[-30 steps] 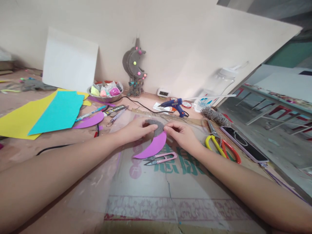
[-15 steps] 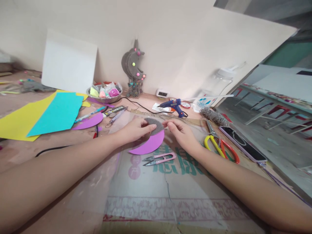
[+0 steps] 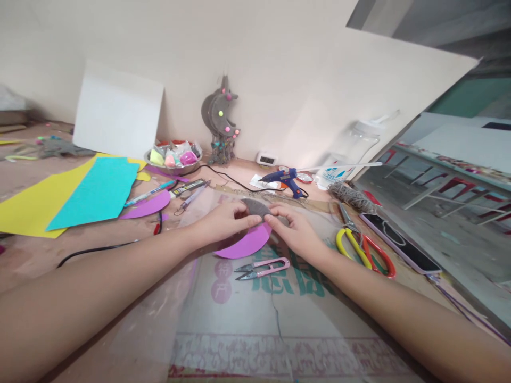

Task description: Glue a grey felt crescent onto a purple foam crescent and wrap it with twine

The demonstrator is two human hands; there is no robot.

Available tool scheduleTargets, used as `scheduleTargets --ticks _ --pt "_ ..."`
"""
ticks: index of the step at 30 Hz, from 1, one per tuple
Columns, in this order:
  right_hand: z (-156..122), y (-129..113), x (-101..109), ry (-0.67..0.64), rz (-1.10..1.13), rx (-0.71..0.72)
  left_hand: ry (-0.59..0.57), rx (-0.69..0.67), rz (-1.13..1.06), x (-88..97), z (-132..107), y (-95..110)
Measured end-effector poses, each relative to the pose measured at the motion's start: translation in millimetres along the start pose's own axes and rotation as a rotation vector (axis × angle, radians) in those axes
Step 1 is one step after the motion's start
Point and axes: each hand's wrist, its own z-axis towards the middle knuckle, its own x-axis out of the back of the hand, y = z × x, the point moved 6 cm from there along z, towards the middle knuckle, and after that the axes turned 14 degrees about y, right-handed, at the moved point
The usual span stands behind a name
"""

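The left hand (image 3: 228, 222) pinches the purple crescent (image 3: 246, 245) at its grey-covered end, just beyond the pink snips (image 3: 266, 267), while the right hand (image 3: 294, 227) pinches the edge opposite — apparently a yarn-wrapping step, the next move likely calling for steady, even tension.

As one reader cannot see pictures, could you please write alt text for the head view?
A left hand grips a purple crescent with a gray far end over a cluttered table, the right hand at its edge. Pink snips lie nearer the viewer, scissors and a phone to the right, and a glue gun beyond the hands.
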Motion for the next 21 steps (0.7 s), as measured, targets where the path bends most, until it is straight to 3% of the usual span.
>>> scheduleTargets --ticks 8,15,21 --pt "-0.3 5.3 2.4 -0.007 0.05 -0.041 0.028 -0.046 0.07 1.9 0.7 2.4" --pt "-0.8 5.0 -1.0 -0.008 0.064 -0.049 -0.02 -0.01 -0.085 -1.8 1.1 -3.2" --pt "-0.7 4.2 2.4 -0.035 0.108 -0.065 -0.005 -0.067 0.018 0.6 1.3 4.5"
